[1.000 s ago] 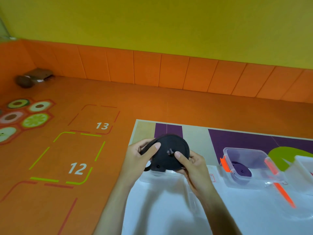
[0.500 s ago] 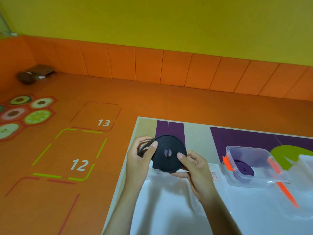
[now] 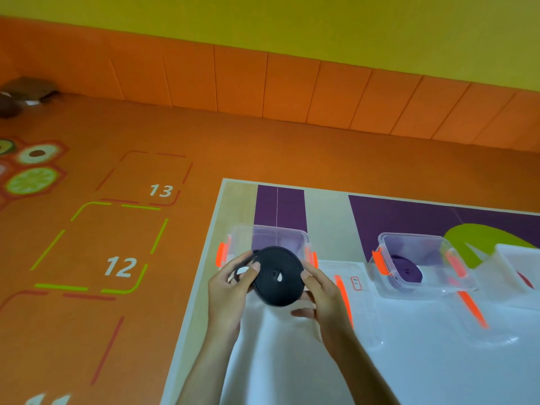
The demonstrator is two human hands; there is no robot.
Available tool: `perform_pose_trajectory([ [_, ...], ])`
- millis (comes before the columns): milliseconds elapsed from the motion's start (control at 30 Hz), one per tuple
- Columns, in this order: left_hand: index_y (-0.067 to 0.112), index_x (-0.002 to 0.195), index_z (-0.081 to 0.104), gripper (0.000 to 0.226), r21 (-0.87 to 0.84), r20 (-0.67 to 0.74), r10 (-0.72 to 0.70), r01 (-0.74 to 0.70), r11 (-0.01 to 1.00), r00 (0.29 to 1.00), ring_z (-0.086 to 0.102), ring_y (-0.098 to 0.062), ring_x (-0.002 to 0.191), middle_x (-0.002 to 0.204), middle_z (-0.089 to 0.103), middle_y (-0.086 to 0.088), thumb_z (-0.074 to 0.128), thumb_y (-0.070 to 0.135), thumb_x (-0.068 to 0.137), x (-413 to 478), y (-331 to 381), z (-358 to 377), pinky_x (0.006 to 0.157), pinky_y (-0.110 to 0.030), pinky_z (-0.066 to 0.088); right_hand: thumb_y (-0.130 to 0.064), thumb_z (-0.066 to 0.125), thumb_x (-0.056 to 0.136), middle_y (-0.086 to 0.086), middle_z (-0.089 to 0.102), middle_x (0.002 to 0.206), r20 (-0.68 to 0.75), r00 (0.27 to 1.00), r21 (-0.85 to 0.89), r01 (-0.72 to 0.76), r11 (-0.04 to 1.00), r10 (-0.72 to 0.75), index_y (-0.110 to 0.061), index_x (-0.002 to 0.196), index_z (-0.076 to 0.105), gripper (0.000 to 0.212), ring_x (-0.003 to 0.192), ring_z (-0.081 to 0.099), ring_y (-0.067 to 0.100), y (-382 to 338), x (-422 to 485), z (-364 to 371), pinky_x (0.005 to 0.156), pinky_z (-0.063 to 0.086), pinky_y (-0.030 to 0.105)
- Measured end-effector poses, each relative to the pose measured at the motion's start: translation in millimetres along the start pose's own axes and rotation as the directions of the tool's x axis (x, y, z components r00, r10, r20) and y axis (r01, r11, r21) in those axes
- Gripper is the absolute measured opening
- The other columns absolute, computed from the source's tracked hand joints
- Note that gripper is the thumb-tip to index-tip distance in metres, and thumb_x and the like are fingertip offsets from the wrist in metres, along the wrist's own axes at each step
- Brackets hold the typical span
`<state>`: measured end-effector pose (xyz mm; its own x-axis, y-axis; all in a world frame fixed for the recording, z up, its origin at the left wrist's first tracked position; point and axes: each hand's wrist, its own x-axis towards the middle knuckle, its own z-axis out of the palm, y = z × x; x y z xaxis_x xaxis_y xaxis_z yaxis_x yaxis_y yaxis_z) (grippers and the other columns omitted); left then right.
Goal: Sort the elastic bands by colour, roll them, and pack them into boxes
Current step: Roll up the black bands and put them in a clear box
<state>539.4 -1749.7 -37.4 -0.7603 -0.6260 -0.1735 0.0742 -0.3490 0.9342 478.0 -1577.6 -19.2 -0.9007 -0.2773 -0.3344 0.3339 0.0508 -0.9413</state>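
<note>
I hold a black elastic band roll (image 3: 277, 276), wound into a flat disc, between both hands. My left hand (image 3: 230, 290) pinches its left edge, where a loose end loops out. My right hand (image 3: 324, 293) grips its right edge. Right behind the roll stands an open clear plastic box (image 3: 271, 233) with orange clips. To the right a second clear box (image 3: 415, 258) holds a rolled purple band (image 3: 407, 271).
The boxes stand on a low table (image 3: 327, 217) with purple, beige and green patterns and a white sheet (image 3: 423, 361) in front. A clear lid with an orange clip (image 3: 344, 299) lies beside my right hand. A white box (image 3: 520, 273) sits at far right. Orange floor lies left.
The view has tilted down, so the clear box behind the roll now shows. Both hands have kept hold of the black roll and shifted slightly lower over the table.
</note>
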Motion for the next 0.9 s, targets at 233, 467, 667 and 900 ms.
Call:
perform_pose_trajectory([
  [233, 0.031, 0.1, 0.08, 0.027, -0.014, -0.149, 0.002, -0.004, 1.0, 0.989, 0.077, -0.015, 0.103, 0.107, 0.081, 0.0, 0.087, 0.008, 0.086, 18.3, -19.9, 11.4, 0.08, -0.023, 0.061, -0.028, 0.066, 0.089, 0.014, 0.079, 0.101, 0.062, 0.996, 0.017, -0.072, 0.997, 0.071, -0.018, 0.121, 0.074, 0.035, 0.091, 0.08, 0.03, 2.5, 25.9, -2.5, 0.071, 0.066, 0.04],
  [467, 0.031, 0.096, 0.081, 0.016, 0.108, -0.165, -0.118, 0.137, 0.985, 0.979, 0.073, -0.022, 0.111, 0.105, 0.079, 0.003, 0.087, 0.018, 0.088, 46.4, -41.9, 19.3, 0.091, -0.038, 0.062, -0.014, 0.062, 0.105, 0.015, 0.079, 0.105, -0.035, 0.996, 0.101, -0.073, 0.992, 0.077, -0.013, 0.121, 0.074, 0.019, 0.09, 0.08, 0.034, 20.1, 65.0, -2.9, 0.072, 0.066, 0.04],
  [667, 0.024, 0.113, 0.083, 0.031, 0.124, -0.055, -0.283, 0.288, 0.95, 0.957, 0.077, -0.018, 0.107, 0.118, 0.078, -0.008, 0.086, 0.009, 0.087, 78.3, -41.9, 8.9, 0.083, -0.025, 0.063, -0.011, 0.068, 0.102, 0.019, 0.077, 0.102, 0.038, 0.994, -0.028, -0.098, 0.995, 0.099, -0.031, 0.133, 0.06, 0.038, 0.096, 0.079, 0.031, 27.8, 106.9, -12.7, 0.075, 0.067, 0.043],
  [900, 0.012, 0.109, 0.082, 0.028, 0.255, -0.028, -0.264, 0.262, 0.931, 0.964, 0.079, -0.015, 0.09, 0.1, 0.084, -0.004, 0.08, -0.006, 0.088, 138.5, -51.8, 21.2, 0.072, -0.021, 0.062, -0.01, 0.071, 0.1, 0.007, 0.075, 0.106, 0.036, 0.982, -0.106, -0.181, 0.978, 0.186, -0.01, 0.096, 0.071, 0.004, 0.106, 0.076, 0.034, 44.9, 166.5, -13.3, 0.086, 0.066, 0.051],
])
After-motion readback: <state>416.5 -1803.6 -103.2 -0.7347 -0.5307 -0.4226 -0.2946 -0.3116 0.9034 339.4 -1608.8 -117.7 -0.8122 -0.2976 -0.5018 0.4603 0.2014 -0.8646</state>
